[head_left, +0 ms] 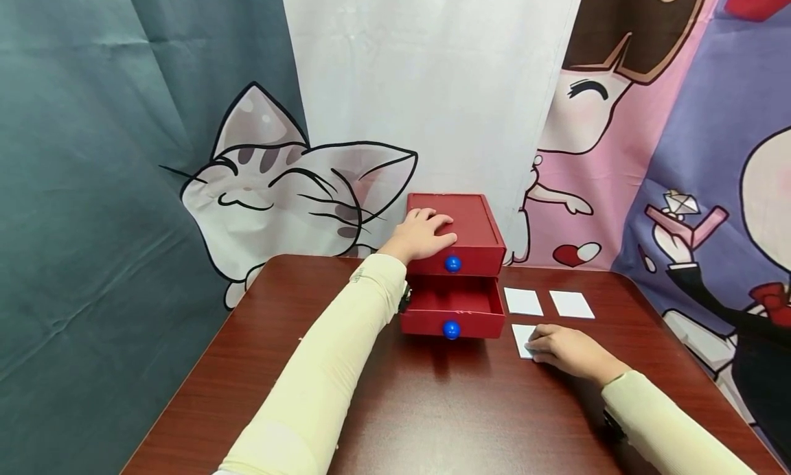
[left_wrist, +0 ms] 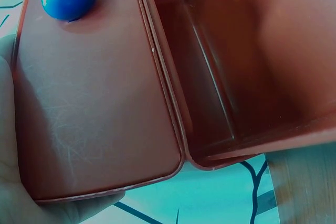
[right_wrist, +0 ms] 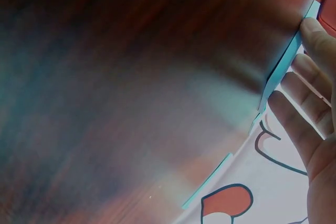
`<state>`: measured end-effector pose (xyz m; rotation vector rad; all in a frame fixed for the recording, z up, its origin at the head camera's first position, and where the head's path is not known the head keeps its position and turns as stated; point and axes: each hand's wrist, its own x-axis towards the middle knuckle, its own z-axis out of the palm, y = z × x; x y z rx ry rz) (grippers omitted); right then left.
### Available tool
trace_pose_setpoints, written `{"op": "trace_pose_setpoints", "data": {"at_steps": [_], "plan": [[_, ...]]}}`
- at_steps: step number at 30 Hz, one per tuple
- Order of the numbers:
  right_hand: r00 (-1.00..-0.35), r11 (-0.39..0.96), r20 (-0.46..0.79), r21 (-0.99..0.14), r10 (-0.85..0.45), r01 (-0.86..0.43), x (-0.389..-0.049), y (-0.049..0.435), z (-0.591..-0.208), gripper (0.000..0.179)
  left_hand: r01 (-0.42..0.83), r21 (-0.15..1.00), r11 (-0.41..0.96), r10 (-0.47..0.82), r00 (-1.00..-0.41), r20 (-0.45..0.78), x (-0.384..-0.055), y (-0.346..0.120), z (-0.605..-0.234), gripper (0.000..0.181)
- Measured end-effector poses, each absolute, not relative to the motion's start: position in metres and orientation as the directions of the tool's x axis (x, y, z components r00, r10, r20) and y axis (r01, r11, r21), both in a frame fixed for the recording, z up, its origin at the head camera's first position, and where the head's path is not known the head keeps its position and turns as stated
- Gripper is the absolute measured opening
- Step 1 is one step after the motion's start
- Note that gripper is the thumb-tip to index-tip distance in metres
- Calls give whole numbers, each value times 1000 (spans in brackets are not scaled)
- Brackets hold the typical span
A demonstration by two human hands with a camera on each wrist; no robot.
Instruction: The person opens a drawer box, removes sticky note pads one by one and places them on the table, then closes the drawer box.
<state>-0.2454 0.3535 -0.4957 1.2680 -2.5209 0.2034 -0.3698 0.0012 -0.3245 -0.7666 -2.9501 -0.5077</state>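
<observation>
On the table, a red drawer box [head_left: 460, 217] has its lower drawer [head_left: 451, 322] pulled out, with a blue knob [head_left: 452, 329] on the front. My left hand [head_left: 420, 235] rests on top of the box, fingers spread over its left part. In the left wrist view, that hand lies along the edge of the upper front panel [left_wrist: 100, 103], beside the bare inside of the drawer [left_wrist: 231, 66]. My right hand [head_left: 568, 351] has its fingertips on a white card [head_left: 522, 334] right of the drawer. The right wrist view shows its fingers [right_wrist: 294, 124] fairly straight along the card's edge.
Two more white cards, one near [head_left: 523, 301] and one farther right [head_left: 572, 305], lie flat beyond my right hand. The upper drawer [head_left: 482, 260] is closed. Behind the brown table [head_left: 247, 365] hangs a cartoon-printed curtain [head_left: 432, 84].
</observation>
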Motion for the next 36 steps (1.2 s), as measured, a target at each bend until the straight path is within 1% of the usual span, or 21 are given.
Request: {"op": "trace_pose_setpoints", "data": {"at_steps": [13,20,28,32,36], "plan": [[-569,600,318,1,-759,-800,-243,354,-497,23,482,303,822,462,-876,140,-368,1,-325,55],[-553,586,331,0,-765,-811,-240,353,-494,22,489,279,826,464,-872,154,-370,1,-325,53],[-540,572,344,-8,-768,-820,-238,353,-493,24,489,285,825,465,-872,153,-371,2,-327,54],[-562,593,331,-8,-758,-805,-236,352,-491,28,489,294,821,464,-872,155,-372,1,-328,54],[-616,665,344,34,-709,-746,-232,348,-488,31,489,295,821,465,-872,153,-371,1,-327,54]]}}
